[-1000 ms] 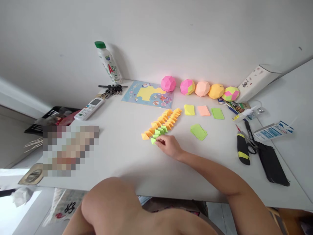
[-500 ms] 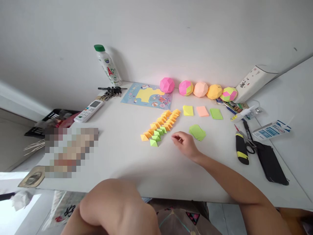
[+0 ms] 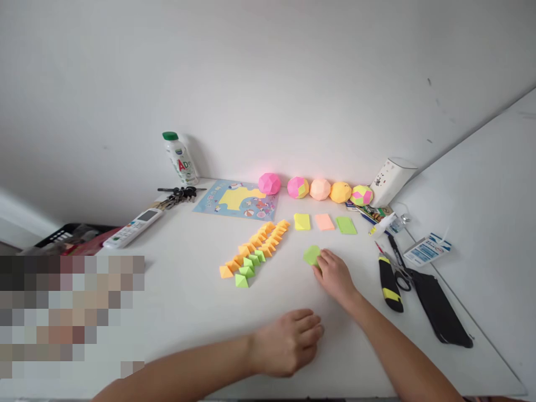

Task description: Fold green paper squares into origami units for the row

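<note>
My right hand (image 3: 335, 279) is at the loose green paper squares (image 3: 311, 254), its thumb and fingers closed on their right edge. Below it, my left hand (image 3: 288, 341) rests low over the table with the fingers curled in; the palm is hidden and nothing shows in it. Left of the hands run two slanting rows of folded paper pieces, orange pieces (image 3: 256, 240) at the far part and green pieces (image 3: 247, 270) at the near end. Behind the right hand lie a yellow paper stack (image 3: 302, 221), a peach paper stack (image 3: 325, 221) and a green paper stack (image 3: 346, 225).
Several faceted paper balls stand along the wall, a pink ball (image 3: 269, 183) on a puzzle card (image 3: 237, 209). A bottle (image 3: 181, 159), keys (image 3: 180, 194) and a remote control (image 3: 133, 228) are left. At right lie a utility knife (image 3: 391, 283), scissors (image 3: 402, 277) and a black pouch (image 3: 441, 307).
My right hand has moved from beside the folded pieces to the green squares and closed on them. My left hand has come up over the table. The view has tilted up and turned right.
</note>
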`<state>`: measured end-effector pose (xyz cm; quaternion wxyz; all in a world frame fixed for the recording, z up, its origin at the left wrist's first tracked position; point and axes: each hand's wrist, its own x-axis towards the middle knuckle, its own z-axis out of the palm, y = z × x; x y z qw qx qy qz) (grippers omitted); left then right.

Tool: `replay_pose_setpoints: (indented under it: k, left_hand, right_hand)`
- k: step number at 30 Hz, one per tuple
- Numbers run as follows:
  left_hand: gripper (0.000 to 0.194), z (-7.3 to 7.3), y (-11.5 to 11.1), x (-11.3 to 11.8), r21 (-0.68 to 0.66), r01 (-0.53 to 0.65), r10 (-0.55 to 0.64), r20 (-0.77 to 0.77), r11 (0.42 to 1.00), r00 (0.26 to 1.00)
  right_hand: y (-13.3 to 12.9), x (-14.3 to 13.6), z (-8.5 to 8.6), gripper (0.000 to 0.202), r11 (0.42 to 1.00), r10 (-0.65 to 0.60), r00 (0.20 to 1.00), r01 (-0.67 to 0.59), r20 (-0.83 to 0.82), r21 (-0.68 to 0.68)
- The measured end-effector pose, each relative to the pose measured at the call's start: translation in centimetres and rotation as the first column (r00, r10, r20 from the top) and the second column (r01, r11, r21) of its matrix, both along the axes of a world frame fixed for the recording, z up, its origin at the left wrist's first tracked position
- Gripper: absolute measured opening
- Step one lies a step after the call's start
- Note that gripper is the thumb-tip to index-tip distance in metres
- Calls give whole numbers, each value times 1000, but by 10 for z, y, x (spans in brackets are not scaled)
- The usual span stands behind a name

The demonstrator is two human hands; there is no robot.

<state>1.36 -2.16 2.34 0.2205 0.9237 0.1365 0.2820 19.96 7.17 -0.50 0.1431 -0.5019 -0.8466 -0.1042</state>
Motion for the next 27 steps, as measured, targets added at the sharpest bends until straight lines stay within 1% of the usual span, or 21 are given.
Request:
replay_pose_setpoints:
  k: [1,2,4,6,7,8,9,10,11,13,15,17,18,20,23,25,27]
  left_hand:
    - [24,-5,3,-1,33,22,-21,-19,999,1000]
    - [23,-9,6,-3,30,34,-33,-32,999,999]
    - [22,-15,10,-5,-35,42,-43,-20,999,999]
    - [25,-19,13,-7,-143,21,-18,21,990,1000]
    - [26,-20,14,-7,-220,14,-1,59,975,998]
    - [26,-21,15,-8,-316,2,31,102,949,994]
    - [24,-22,17,-8,-422,-10,76,140,907,987]
    - [22,-23,18,-9,-526,-18,129,174,850,976]
    - [19,-23,20,-9,-624,-22,188,200,781,962]
    - [15,-24,24,-10,-793,-2,307,233,609,923]
    - [14,-23,29,-11,-909,68,406,250,412,879]
    - [14,-21,33,-12,-957,176,470,268,230,841]
    - [15,-21,35,-12,-958,235,489,285,162,824]
    - [19,-20,39,-13,-936,346,518,330,69,789]
    - [28,-21,43,-13,-879,475,559,376,-35,739]
    - [30,-21,45,-13,-840,536,565,405,-81,719]
    - [30,-21,46,-12,-816,571,539,443,-88,716]
  right_hand:
    - [-1,1,0,20,1000,0,1000,0,2,6]
    - [-2,2,0,19,1000,-2,1000,2,-1,16]
    - [-5,6,-1,17,999,-22,1000,22,7,29]
    - [-8,9,-2,16,998,-38,999,37,18,51]
    - [-9,10,-3,15,997,-39,999,37,22,62]
    - [-10,11,-4,13,997,-36,999,34,25,74]
    - [-11,11,-4,13,996,-36,999,33,28,87]
    - [-12,10,-5,13,995,-36,999,32,31,100]
    - [-12,9,-6,13,993,-38,999,34,33,112]
    - [-13,8,-9,15,990,-43,998,37,35,135]
    - [-12,7,-10,18,987,-37,999,31,30,158]
    - [-11,8,-9,22,983,-20,1000,17,14,184]
    - [-11,8,-7,24,980,-6,1000,6,0,198]
    - [-13,7,0,27,973,30,999,-18,-45,229]
    - [-23,1,14,23,956,124,978,-73,-165,285]
    - [-34,-7,22,20,944,260,945,-206,-199,256]
    - [-44,-15,27,22,938,336,911,-300,-239,176]
